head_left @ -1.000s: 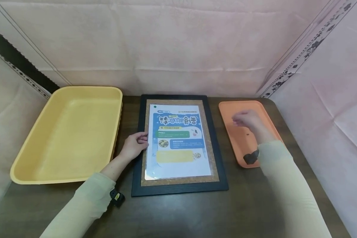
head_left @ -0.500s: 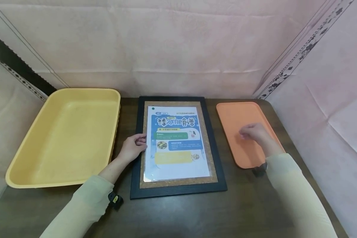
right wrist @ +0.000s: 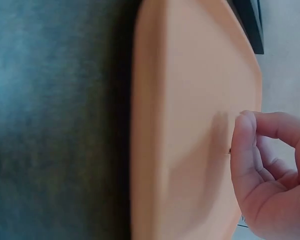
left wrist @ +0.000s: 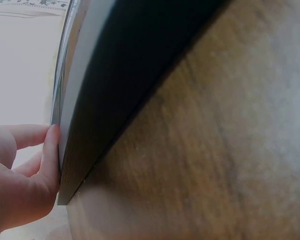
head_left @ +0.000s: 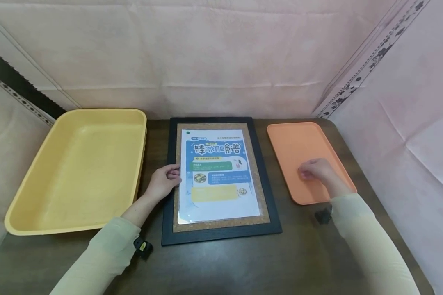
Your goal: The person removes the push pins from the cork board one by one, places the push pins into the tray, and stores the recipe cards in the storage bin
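My left hand (head_left: 162, 180) is at the left edge of a laminated sheet (head_left: 221, 209) with a blue printed design. Thumb and index finger pinch that edge, as the left wrist view shows. The sheet lies on a cork board (head_left: 266, 209) in a black frame (head_left: 221, 235). A small green dot (head_left: 188, 132) marks the sheet's upper left corner. Low over an orange tray (head_left: 291, 143) is my right hand (head_left: 319, 172), thumb and index fingertips together. Beside its thumb in the right wrist view is a tiny dark speck (right wrist: 230, 150). Whether those fingertips hold something small I cannot tell.
A large yellow tray (head_left: 85, 172) stands left of the frame, close to my left forearm. All of this is on a dark wooden table (head_left: 221, 266). Pale cloth (head_left: 221, 49) hangs behind and at both sides.
My right hand has moved back toward me over the orange tray, where a dark speck showed earlier, and come nearly to rest. The left hand stays at the sheet. The head view has shifted slightly.
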A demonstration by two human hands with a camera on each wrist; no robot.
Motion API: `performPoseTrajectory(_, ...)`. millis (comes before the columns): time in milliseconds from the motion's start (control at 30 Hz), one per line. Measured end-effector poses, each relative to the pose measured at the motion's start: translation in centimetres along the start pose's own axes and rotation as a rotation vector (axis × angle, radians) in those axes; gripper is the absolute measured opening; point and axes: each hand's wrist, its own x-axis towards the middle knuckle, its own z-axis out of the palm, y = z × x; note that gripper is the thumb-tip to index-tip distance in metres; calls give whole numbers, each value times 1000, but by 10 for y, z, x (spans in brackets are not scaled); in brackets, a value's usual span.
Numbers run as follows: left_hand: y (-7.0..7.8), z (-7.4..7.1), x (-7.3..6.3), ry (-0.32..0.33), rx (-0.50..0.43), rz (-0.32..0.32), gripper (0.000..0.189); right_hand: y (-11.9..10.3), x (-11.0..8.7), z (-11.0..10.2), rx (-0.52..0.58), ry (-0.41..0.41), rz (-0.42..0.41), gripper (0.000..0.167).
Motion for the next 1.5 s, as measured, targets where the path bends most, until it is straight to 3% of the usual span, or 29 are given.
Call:
performPoseTrajectory(167, -2, -1, 0, 11, 2, -7, 46, 1, 4, 2, 20, -6, 25, 44)
performPoseTrajectory(500, -3, -2, 2, 8, 5, 0, 47, 4, 7, 5, 35, 2, 37, 34)
performPoseTrajectory(800, -1, -6, 1, 15, 3, -1, 46, -4, 12, -3, 24, 34, -15, 47)
performPoseTrajectory(967, -3, -7, 1, 18, 0, -8, 46, -23, 15, -7, -8, 67, -73, 50)
performPoseTrajectory(1167, -5, -5, 1, 24, -1, -1, 46, -56, 15, -5, -4, 47, -115, 54)
performPoseTrajectory(1367, -4, -1, 1, 29, -1, 8, 45, -89, 15, 4, -28, 79, -189, 54)
performPoseTrajectory(1433, -4, 0, 1, 24, -6, 7, 45, -99, 11, 8, -68, 89, -166, 59)
performPoseTrajectory(1500, -3, 2, 2, 20, -12, 6, 45, -110, 13, 15, -36, 76, -174, 59)
